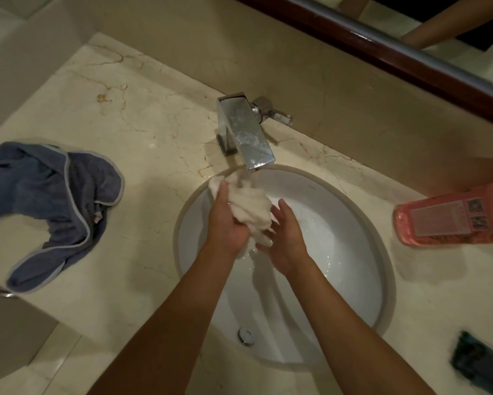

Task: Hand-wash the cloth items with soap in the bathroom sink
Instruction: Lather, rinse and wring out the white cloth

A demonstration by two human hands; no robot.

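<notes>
Centrally, a wet white bunched cloth [249,205]: held over the back part of the round white ceramic sink basin [353,280], directly under the spout of the square chrome faucet [246,135], with water running onto its upper end. Long axis runs from upper left, near the basin rim, to lower right, where its tail hangs between the wrists.

Left hand [225,223]: fingers extended up along the cloth's left side, thumb tucked under, gripping it.

Right hand [286,238]: fingers straight and loosely spread, pressed against the cloth's right side.

Grey-blue towel with pale piping [54,206]: crumpled on the cream marble counter [154,124], well left of the basin.

Pink plastic soap bottle [453,213]: lying on its side at right, label up.
</notes>
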